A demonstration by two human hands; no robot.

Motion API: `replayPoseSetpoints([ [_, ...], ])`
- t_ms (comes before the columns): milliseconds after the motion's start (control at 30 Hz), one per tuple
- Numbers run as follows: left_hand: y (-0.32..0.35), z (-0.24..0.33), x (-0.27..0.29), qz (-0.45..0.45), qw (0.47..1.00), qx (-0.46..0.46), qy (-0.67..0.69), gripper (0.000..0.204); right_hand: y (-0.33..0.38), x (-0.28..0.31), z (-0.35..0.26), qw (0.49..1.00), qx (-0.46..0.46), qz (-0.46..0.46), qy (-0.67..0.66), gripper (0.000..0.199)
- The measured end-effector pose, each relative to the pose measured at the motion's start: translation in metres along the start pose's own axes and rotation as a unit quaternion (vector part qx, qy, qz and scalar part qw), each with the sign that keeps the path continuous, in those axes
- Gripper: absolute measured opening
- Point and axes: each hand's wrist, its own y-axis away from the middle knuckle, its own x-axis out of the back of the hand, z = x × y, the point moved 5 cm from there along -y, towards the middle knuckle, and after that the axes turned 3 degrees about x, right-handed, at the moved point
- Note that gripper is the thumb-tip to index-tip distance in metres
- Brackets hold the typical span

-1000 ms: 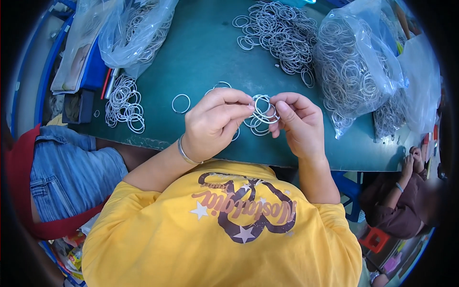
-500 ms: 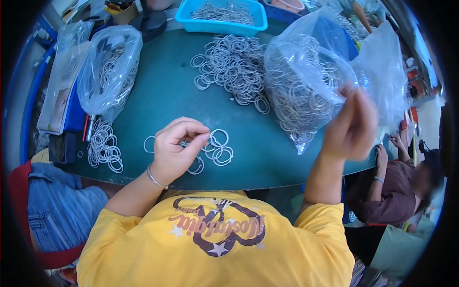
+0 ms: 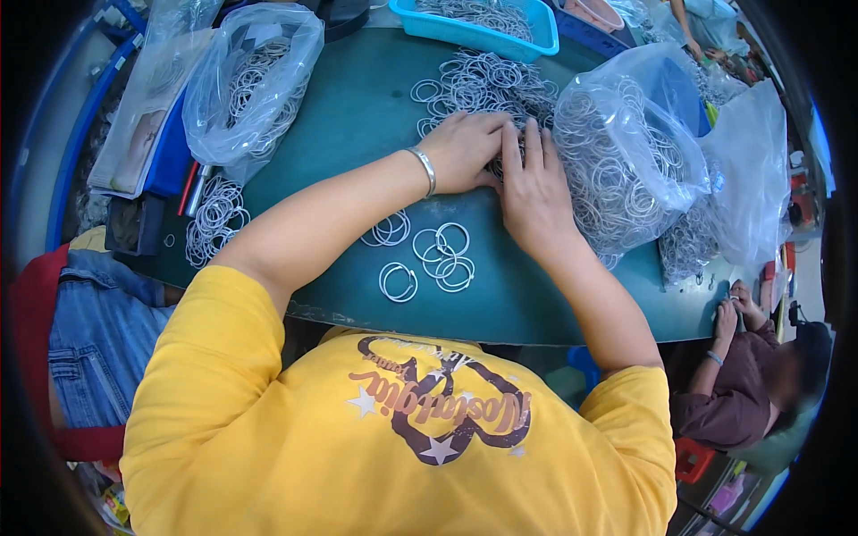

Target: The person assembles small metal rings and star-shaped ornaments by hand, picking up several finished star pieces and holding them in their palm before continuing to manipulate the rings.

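Loose pile of metal rings [image 3: 478, 80] lies far-centre on the green table [image 3: 357, 116]. Judged light, stiff, slick and prone to tangle; best pinched singly at the rim. Left hand [image 3: 465, 152] and right hand [image 3: 534, 192] reach forward side by side, palms down, fingers spread into the pile's near edge. Whether either hand actually grips a ring cannot be told.

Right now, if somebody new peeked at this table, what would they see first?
Probably the two hands side by side at the far middle of the green table: the left hand and right hand press into a loose pile of metal rings. Right of them bulges a clear bag of rings. Nearer the yellow shirt lie a few linked rings.
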Motion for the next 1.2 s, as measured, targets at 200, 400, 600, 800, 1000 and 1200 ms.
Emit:
replayPoseSetpoints([
  [200,0.020,-0.032,0.008,-0.041,0.998,0.029,-0.040,0.036,-0.010,-0.031,-0.031,0.987,-0.032,-0.020,-0.155,0.071],
  [400,0.046,-0.060,0.044,-0.072,0.989,0.124,-0.041,0.036,-0.006,-0.005,-0.020,0.979,0.006,0.088,-0.182,0.051],
  [600,0.049,-0.050,0.058,0.018,0.992,0.118,-0.050,0.030,0.036,-0.011,-0.013,0.970,-0.017,0.025,-0.243,0.040],
  [800,0.036,0.011,0.043,-0.049,0.998,0.018,0.016,0.020,0.038,-0.005,0.001,0.962,-0.067,0.003,-0.266,0.020],
  [1000,0.047,-0.004,0.049,-0.037,0.993,0.105,-0.025,0.017,0.041,0.000,0.007,0.903,-0.143,0.021,-0.404,0.012],
  [1200,0.055,0.038,0.052,-0.095,0.880,0.298,0.356,0.015,0.047,0.001,-0.016,0.643,-0.265,-0.090,-0.713,0.015],
])
